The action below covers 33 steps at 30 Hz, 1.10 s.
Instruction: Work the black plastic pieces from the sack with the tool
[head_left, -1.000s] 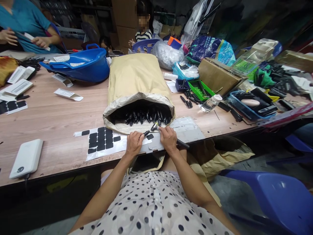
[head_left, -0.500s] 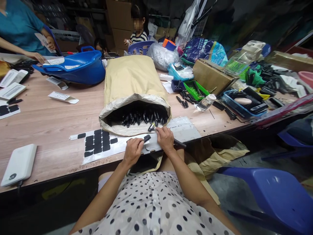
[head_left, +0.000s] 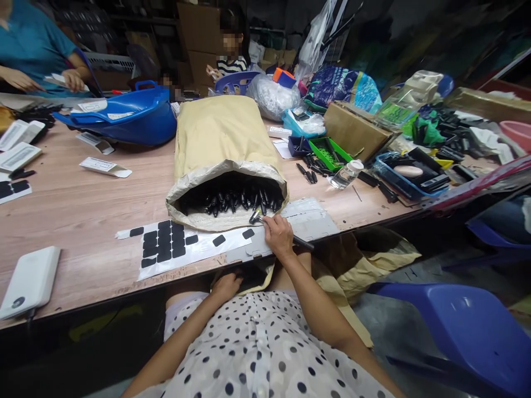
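Observation:
My right hand [head_left: 279, 236] is closed round the black handle of a small hammer [head_left: 303, 243]. The hammer's shiny head rests at the lower lip of a tan sack [head_left: 224, 130], whose mouth faces me and shows many black pen-like pieces [head_left: 240, 198]. Below the table edge, my left hand [head_left: 228, 286] reaches into the mouth of a second sack [head_left: 265, 279] on my lap; its fingers are partly hidden in the dark. On the table lies a white sheet [head_left: 207, 249] with black rounded patches [head_left: 165, 241], some of them set apart to the right.
A grey flat board [head_left: 313, 218] lies right of the sheet. A white power bank [head_left: 31, 282], a blue basin [head_left: 124, 119], a water bottle [head_left: 347, 174] and a green tray [head_left: 329, 153] stand on the table. A co-worker [head_left: 37, 50] handles white cartons at far left.
My left hand has left the tabletop, dropping to the sack on my lap; the black piece it held is out of sight. My right hand keeps the hammer in place.

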### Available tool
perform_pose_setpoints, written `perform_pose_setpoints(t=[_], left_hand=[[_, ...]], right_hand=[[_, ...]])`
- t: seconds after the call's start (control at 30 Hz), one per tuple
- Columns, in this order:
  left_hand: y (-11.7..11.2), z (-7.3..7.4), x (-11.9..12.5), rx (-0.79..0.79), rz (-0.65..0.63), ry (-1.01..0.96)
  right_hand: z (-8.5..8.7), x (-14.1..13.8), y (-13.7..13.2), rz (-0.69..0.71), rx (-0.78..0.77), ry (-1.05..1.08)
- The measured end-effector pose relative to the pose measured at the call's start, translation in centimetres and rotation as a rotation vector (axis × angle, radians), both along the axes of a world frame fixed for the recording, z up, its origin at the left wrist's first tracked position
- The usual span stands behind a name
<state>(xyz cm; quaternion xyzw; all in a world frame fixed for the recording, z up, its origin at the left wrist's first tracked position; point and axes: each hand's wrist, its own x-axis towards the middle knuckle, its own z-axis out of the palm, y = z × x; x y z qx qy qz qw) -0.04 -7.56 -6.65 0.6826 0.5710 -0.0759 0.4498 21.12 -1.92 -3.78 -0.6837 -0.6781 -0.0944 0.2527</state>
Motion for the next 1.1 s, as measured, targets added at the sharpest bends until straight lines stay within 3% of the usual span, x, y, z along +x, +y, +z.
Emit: perform_pose_setpoints(t=[0.17,0.33,0.43,0.57,0.6,0.67,0.77,0.83,0.9,1.1], left_hand=[[0.1,-1.6,0.3,-0.029,0.002,0.032],[0.5,-1.5,0.4,-0.030,0.011,0.027],[0.5,0.4,0.5,-0.002,-0.036,-0.078],[1.1,5.1,1.2,-0.071,-0.172,-0.406],[1.7,6.3,1.4,-0.102,-0.138,-0.479],[3.5,8.1,1.4,-0.026,0.061,-0.580],[7.5,9.4,0.4,0.394,0.508,-0.465],[10.2,9.6,-0.7,0.668,0.680,-0.236],[12.3,9.6,-1.6,0.744,0.717,-0.046],[14.3,10.5,-1.5,0.572,0.610,0.241]], right_hand=[[0.0,0.1,0.0,0.016,-0.003,0.001],[-0.2,0.1,0.1,0.012,0.004,-0.001],[-0.3,0.1,0.1,0.009,0.008,0.002],[-0.3,0.1,0.0,0.004,-0.004,0.005],[-0.2,0.1,0.0,0.004,-0.008,0.006],[-0.2,0.0,0.0,0.002,-0.009,0.009],[-0.1,0.0,0.0,-0.001,0.011,0.007],[0.0,-0.1,0.0,0.000,0.026,0.001],[0.1,-0.1,0.0,0.002,0.035,-0.006],[0.0,-0.2,-0.1,0.003,0.020,-0.012]])
